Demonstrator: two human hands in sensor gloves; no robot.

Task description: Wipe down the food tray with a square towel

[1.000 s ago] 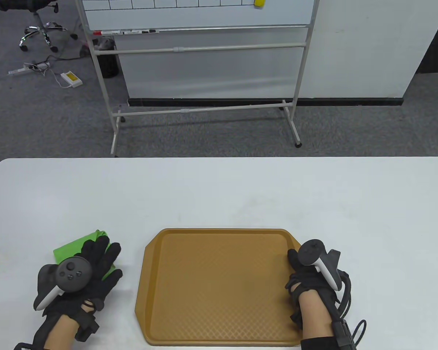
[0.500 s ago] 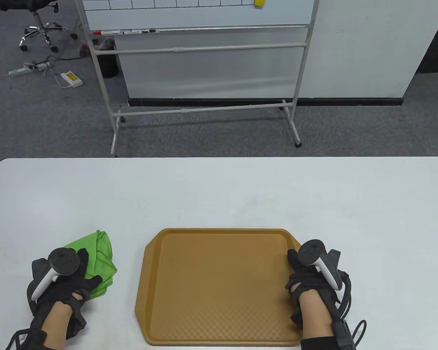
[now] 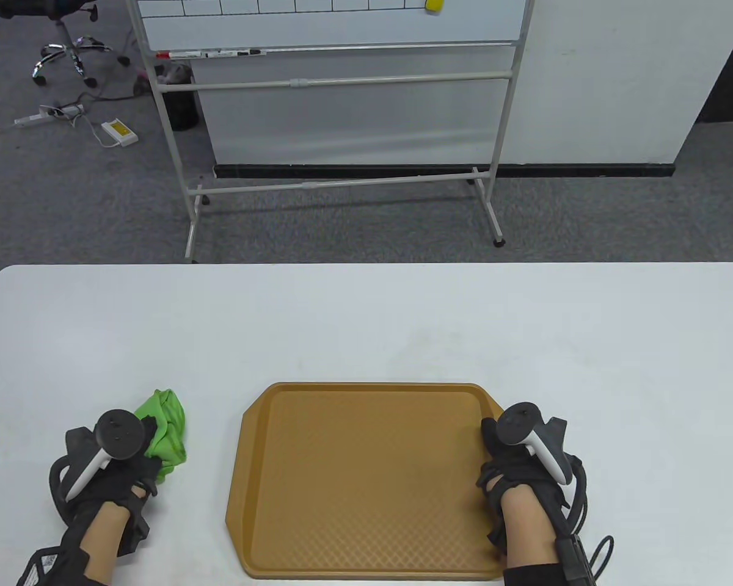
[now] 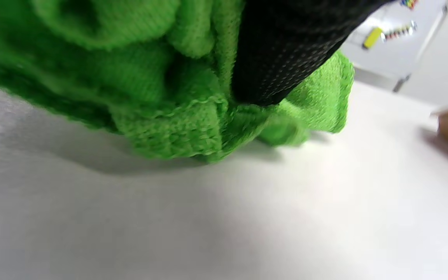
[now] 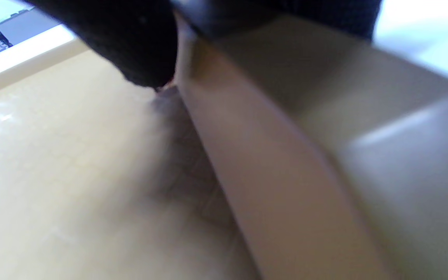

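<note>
A brown food tray (image 3: 366,482) lies on the white table near its front edge. A green towel (image 3: 166,432) sits bunched to the left of the tray. My left hand (image 3: 135,461) grips the towel; in the left wrist view the bunched towel (image 4: 161,89) hangs just above the table with a gloved finger (image 4: 282,54) pressed into it. My right hand (image 3: 502,455) holds the tray's right rim; the right wrist view shows a fingertip (image 5: 142,50) inside the tray against the rim (image 5: 286,163).
The white table (image 3: 366,323) stretches behind the tray. A whiteboard stand (image 3: 342,110) is on the floor beyond the table. An office chair (image 3: 61,43) and cables are at the far left.
My left hand went from lying flat on the spread towel to gathering it into a bunch and gripping it. The right hand and the tray have not moved.
</note>
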